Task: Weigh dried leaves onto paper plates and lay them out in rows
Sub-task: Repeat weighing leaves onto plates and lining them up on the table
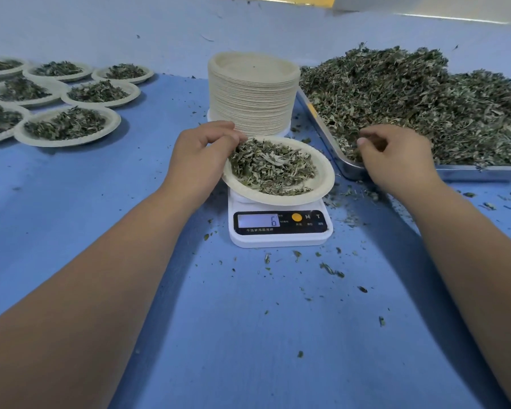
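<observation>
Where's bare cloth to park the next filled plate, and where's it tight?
Free: blue cloth between the filled plates and the scale; also the near strip before the scale, crumbs only. Crowded: the gap between scale and leaf tray, littered with spilled leaves.

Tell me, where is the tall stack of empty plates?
In the head view, the stack of empty plates stands in the middle, right behind the scale, with the metal tray of leaves to its right and the filled plates farther left.

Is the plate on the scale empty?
No, the plate on the scale holds a pile of dried leaves.
</observation>
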{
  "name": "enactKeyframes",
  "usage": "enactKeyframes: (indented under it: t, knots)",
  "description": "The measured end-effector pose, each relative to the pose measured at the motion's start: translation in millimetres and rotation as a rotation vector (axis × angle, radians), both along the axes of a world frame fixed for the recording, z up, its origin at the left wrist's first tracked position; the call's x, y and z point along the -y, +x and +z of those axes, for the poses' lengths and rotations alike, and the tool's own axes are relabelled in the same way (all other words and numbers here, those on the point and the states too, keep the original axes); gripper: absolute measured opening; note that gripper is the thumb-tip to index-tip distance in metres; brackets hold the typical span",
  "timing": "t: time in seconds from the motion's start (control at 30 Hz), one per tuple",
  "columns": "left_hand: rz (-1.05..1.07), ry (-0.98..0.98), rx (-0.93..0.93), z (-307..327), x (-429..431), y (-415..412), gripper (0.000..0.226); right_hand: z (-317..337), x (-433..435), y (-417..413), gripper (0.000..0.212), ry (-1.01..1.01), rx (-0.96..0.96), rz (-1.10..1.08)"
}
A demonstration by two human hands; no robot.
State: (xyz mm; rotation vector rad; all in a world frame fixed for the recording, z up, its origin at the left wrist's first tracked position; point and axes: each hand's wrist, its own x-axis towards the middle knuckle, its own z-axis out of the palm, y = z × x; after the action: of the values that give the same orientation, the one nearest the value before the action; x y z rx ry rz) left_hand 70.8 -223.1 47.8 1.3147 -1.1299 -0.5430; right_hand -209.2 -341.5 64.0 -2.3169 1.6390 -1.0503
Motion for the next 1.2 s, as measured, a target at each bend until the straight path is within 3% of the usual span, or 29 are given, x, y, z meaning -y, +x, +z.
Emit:
enactKeyframes:
  t: [0.27, 0.4, 0.47, 0.77, 0.9, 1.0, 1.07, 1.2]
  knots:
    - [0.009, -0.002, 0.122, 5.5, -4.9, -6.9, 0.027, 2.0, -13.4, 11.9, 0.023, -0.012, -0.096, 0.094]
    - [0.004, 0.006, 0.168, 7.2, -7.5, -10.5, 0.028, 2.5, -16.5, 11.6, 0.053, 0.076, -0.406, 0.033]
    - [0.007, -0.010, 0.183, 7.1, -7.7, -10.2, 0.028, 2.8, -18.0, 11.5, 0.062, 0.116, -0.448, 0.030]
    - [0.068, -0.010, 0.039, 7.4, -5.2, -2.6, 0.032, 1.6, -16.5, 13.3, 0.050, 0.071, -0.280, 0.105]
    - [0.080, 0.002, 0.042, 6.4, -5.6, -3.7, 0.024, 0.4, -12.8, 12.5, 0.024, 0.023, -0.165, 0.096]
    - [0.069, 0.021, 0.051, 6.9, -5.7, -6.0, 0.021, 1.0, -13.1, 12.8, 0.017, -0.005, -0.108, 0.075]
    - [0.045, 0.029, 0.107, 8.4, -5.8, -7.6, 0.023, 2.4, -15.0, 11.8, 0.018, -0.023, -0.092, 0.062]
    - [0.002, 0.078, 0.465, 14.3, -8.6, -14.2, 0.024, 12.4, -26.7, 16.0, 0.027, -0.117, -0.172, 0.057]
